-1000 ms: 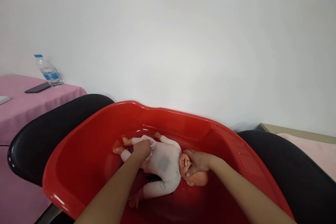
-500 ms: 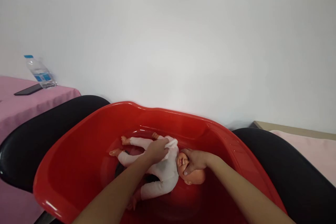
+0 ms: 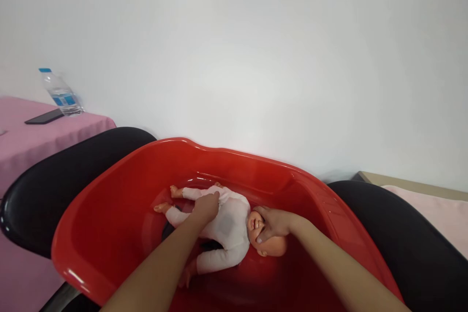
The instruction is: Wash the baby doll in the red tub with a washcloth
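Evidently, the doll [image 3: 229, 236] lies face up on the floor of the red tub [image 3: 106, 204], its feet [image 3: 162, 208] toward the left end and its head [image 3: 275, 246] toward the right. The person's right hand [image 3: 277, 223] is clamped across the head, thumb on one side of the face and fingers on the other. The left hand [image 3: 206, 207] rests at the belly with its fingers curled together; whether they pinch the shirt [image 3: 239, 207] cannot be told. The doll looks light, with a hard, smooth head that could slip under a loose grip, more so if wet, while the clothed trunk seems softer and likely to give and crease. The limbs look thin and apt to flop, so the surest hold is probably one palm beneath the back and another cupped behind the head, rather than a tug on cloth or an arm.
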The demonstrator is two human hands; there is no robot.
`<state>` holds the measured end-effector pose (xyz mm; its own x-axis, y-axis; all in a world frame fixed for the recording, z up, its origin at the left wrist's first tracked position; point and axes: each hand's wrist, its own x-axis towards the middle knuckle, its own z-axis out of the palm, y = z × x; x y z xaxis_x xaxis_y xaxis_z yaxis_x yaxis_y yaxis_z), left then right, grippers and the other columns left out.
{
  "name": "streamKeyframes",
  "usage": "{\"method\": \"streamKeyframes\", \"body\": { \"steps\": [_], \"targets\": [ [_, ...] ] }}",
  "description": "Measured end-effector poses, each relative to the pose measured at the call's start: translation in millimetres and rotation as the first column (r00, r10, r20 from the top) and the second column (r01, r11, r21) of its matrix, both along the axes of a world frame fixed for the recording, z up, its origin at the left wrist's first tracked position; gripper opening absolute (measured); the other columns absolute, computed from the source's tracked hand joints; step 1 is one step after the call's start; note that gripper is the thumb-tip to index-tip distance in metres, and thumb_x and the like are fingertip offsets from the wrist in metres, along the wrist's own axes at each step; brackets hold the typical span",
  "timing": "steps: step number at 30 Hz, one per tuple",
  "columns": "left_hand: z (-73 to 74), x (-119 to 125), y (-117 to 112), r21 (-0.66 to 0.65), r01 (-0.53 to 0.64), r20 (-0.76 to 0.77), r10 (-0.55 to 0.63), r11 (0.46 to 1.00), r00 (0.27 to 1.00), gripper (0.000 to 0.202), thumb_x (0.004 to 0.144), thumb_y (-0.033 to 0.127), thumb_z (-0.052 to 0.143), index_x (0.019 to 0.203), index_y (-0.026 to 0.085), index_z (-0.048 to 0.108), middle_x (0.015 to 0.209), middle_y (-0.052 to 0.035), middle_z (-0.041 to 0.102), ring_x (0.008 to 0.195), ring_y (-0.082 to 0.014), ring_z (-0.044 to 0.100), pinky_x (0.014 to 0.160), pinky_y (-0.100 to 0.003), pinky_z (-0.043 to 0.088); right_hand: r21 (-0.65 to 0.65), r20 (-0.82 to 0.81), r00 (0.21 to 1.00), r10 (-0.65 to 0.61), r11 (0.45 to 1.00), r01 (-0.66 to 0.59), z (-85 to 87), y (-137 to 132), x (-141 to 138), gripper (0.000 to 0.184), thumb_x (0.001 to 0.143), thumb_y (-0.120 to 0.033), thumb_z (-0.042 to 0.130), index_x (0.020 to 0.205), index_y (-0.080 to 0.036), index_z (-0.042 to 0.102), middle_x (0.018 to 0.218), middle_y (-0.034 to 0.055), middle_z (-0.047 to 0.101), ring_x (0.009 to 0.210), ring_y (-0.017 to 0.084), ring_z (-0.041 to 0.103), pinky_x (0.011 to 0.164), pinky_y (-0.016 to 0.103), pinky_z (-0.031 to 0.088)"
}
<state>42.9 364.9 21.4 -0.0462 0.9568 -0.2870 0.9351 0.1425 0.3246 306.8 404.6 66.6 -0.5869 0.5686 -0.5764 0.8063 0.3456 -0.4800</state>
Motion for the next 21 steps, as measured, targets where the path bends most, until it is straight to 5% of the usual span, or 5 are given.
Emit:
{"method": "streamKeyframes", "body": {
  "steps": [5, 12, 21],
  "targets": [
    [7.4, -9.1, -4.0, -0.053, -0.132, -0.117, 0.125, 0.990, 0.985, 0.038, 0.097, 0.016, 0.041, 0.131, 0.016, 0.058, 0.111, -0.0153, 0.073, 0.104, -0.0317, 0.070, 0.088, -0.039, 0.051, 0.006, 0.013, 1.000, -0.002, 1.000, 0.002, -2.8, 0.3, 0.9, 0.072, 0.057, -0.051, 0.089, 0.118, -0.025, 0.062, 0.125, 0.0057, 0.066, 0.114, 0.031, 0.064, 0.096, 0.038, 0.050],
    [11.8, -11.6, -4.1, -0.029, -0.132, -0.148, 0.126, 0.991, 0.981, 0.037, 0.097, 0.016, 0.037, 0.126, 0.017, 0.060, 0.107, -0.0139, 0.073, 0.101, -0.0297, 0.070, 0.083, -0.038, 0.051, 0.011, 0.025, 1.000, -0.007, 1.000, 0.007, -6.1, 1.3, 1.2, 0.073, 0.058, -0.051, 0.089, 0.120, -0.024, 0.060, 0.125, 0.0065, 0.065, 0.113, 0.032, 0.064, 0.096, 0.039, 0.050],
    [9.6, 18.3, 1.7, 0.150, 0.148, 0.156, -0.172, 0.977, 0.973, 0.025, 0.088, 0.027, 0.051, 0.109, 0.023, 0.064, 0.103, -0.0073, 0.075, 0.097, -0.0265, 0.070, 0.080, -0.034, 0.049, 0.017, 0.017, 1.000, -0.001, 1.000, 0.001, -6.7, 3.0, 1.5, 0.082, 0.053, -0.052, 0.092, 0.124, -0.022, 0.060, 0.128, 0.0091, 0.065, 0.115, 0.032, 0.063, 0.099, 0.040, 0.049]
  ]
}}
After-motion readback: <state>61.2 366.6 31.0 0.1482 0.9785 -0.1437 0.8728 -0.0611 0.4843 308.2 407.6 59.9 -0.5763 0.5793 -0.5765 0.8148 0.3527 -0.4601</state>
